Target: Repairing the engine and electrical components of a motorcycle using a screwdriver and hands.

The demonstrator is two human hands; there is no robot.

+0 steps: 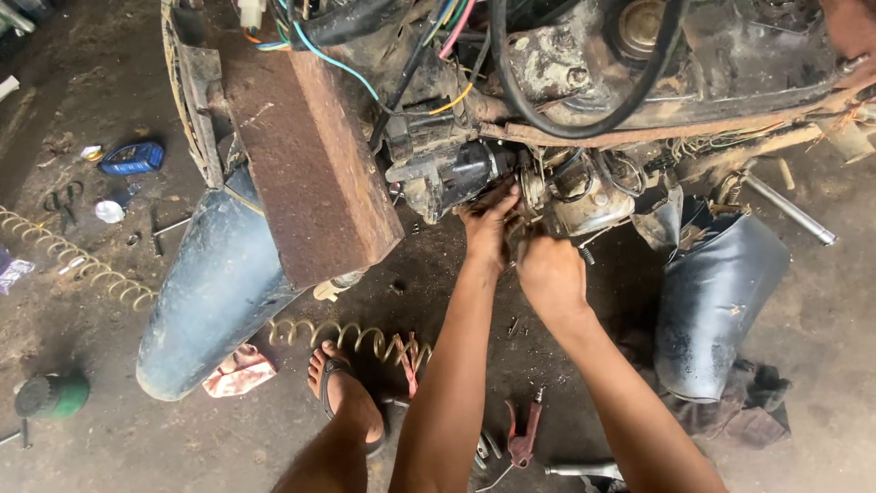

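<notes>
At the far left of the dusty concrete floor (109,438) lie a flat blue container (132,157), a pale yellow coiled hose (82,265) that snakes rightward under the machine, and a squat green can (53,394). Next comes a long, dull blue-grey fender (214,292), smooth and curved, with a rust-brown flat plate (310,164) slanting across its top. A sandalled foot (342,388) stands below, near a pink rag (239,370). In the middle, a grimy dark cylindrical motor part (447,173) lies with its long axis roughly left to right, tucked beneath a tangle of coloured wires (383,55). The left hand (486,228) reaches up from below and its grip closes around the right end of that part; what its fingers pinch is hidden. Just beside it, touching, the right hand (550,274) has a curled, narrow grip pressed against a dirty pale metal housing (584,196), which lies up and to its right; whether it holds a tool I cannot tell. The left hand is the nearer to the dark cylinder. Red-handled pliers (524,438) lie on the floor between the forearms. Further right, a second dark fender piece (716,301) rests on crumpled cloth, with a bright steel rod (789,210) above it.
</notes>
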